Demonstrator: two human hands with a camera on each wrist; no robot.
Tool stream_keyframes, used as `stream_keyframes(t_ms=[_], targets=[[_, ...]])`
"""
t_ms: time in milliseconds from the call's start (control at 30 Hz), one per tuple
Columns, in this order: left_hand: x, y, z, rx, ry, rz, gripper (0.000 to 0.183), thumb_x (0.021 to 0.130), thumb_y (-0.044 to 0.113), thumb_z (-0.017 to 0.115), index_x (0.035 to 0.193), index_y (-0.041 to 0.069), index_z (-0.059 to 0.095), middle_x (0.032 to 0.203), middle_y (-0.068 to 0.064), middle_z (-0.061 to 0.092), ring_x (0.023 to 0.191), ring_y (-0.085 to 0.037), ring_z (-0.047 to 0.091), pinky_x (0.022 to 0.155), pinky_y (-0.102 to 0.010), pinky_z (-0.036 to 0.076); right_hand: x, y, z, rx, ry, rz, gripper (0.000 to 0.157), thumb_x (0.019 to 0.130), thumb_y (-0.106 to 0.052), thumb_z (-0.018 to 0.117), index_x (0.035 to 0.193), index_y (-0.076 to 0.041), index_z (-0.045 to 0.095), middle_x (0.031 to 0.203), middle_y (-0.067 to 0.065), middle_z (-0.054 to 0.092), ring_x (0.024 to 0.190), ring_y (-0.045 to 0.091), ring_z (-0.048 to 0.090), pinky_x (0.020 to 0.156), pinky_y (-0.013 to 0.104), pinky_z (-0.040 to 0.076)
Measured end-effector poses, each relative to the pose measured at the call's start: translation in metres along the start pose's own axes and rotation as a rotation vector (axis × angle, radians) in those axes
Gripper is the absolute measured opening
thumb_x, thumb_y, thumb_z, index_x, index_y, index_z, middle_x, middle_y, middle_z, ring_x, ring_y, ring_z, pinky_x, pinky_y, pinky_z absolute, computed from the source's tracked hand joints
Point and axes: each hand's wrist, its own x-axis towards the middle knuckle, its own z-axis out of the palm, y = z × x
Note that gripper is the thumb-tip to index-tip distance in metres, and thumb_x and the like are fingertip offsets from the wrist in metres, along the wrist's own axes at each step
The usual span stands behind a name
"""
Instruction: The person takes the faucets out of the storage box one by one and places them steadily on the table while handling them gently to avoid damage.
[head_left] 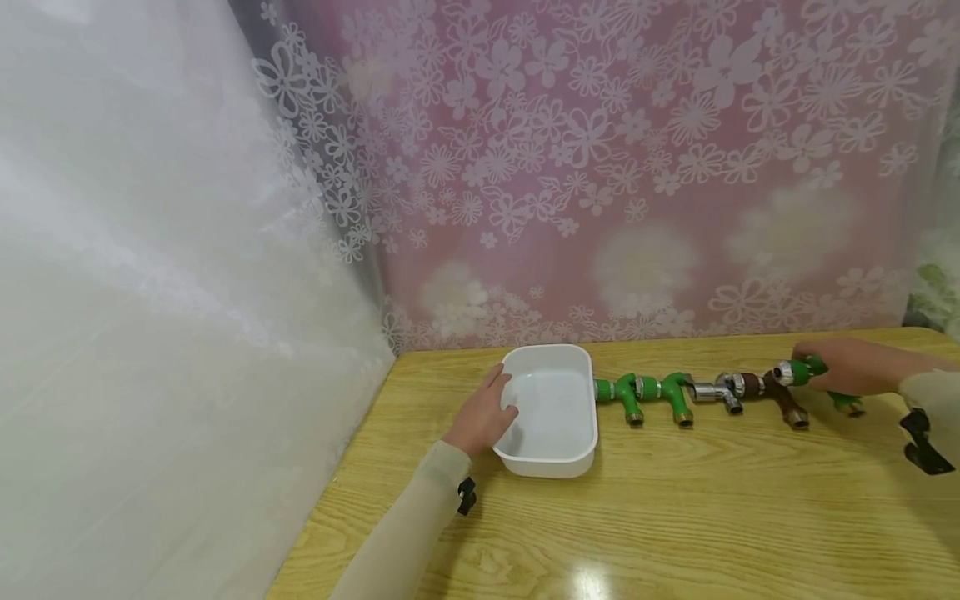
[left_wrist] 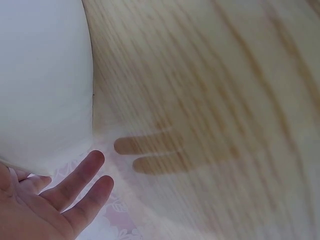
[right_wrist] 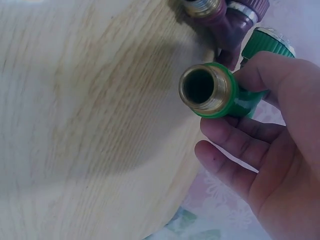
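Observation:
My left hand [head_left: 482, 417] holds the left rim of a white plastic tub [head_left: 551, 467], its thumb over the inner side. In the left wrist view, fingers [left_wrist: 82, 202] of that hand extend beside the tub's outer wall [left_wrist: 45, 90]; the thumb is hidden. On the right, my right hand [head_left: 855, 365] grips a green tap [head_left: 801, 371] at the end of a row of taps. The right wrist view shows thumb and fingers around this tap's body [right_wrist: 245, 100], with its brass threaded end uncovered. Near it lies a dark brown tap [head_left: 783, 400].
Between tub and right hand lie a chrome tap [head_left: 708, 390] and two green taps, one [head_left: 626, 396] close against the tub and another [head_left: 671, 396] beside it. All rest on a wood-grain table [head_left: 675, 517]. A pink floral curtain [head_left: 600, 167] hangs behind, and a white sheet [head_left: 187, 333] on the left.

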Motion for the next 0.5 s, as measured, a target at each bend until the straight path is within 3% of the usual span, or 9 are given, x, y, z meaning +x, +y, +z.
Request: stream_keyframes(t_ms=[300, 500], targets=[[0.0, 0.0, -0.001, 0.002, -0.001, 0.005, 0.059, 0.09, 0.032, 0.051, 0.144, 0.017, 0.031, 0.155, 0.003, 0.013, 0.134, -0.021, 0.033, 0.102, -0.041, 0.037, -0.002, 0.012, 0.006, -0.039, 0.022, 0.015, 0.053, 0.078, -0.035, 0.07, 0.111, 0.004, 0.057, 0.101, 0.015, 0.063, 0.084, 0.031, 0.061, 0.063, 0.044, 0.049], [-0.001, 0.0, 0.001, 0.007, 0.001, -0.008, 0.06, 0.09, 0.033, 0.051, 0.144, 0.018, 0.032, 0.155, 0.004, 0.012, 0.132, -0.021, 0.037, 0.1, -0.042, 0.04, -0.003, 0.017, 0.009, -0.025, -0.017, 0.053, 0.051, 0.078, -0.027, 0.071, 0.112, 0.007, 0.054, 0.1, 0.019, 0.062, 0.08, 0.027, 0.061, 0.059, 0.041, 0.048]])
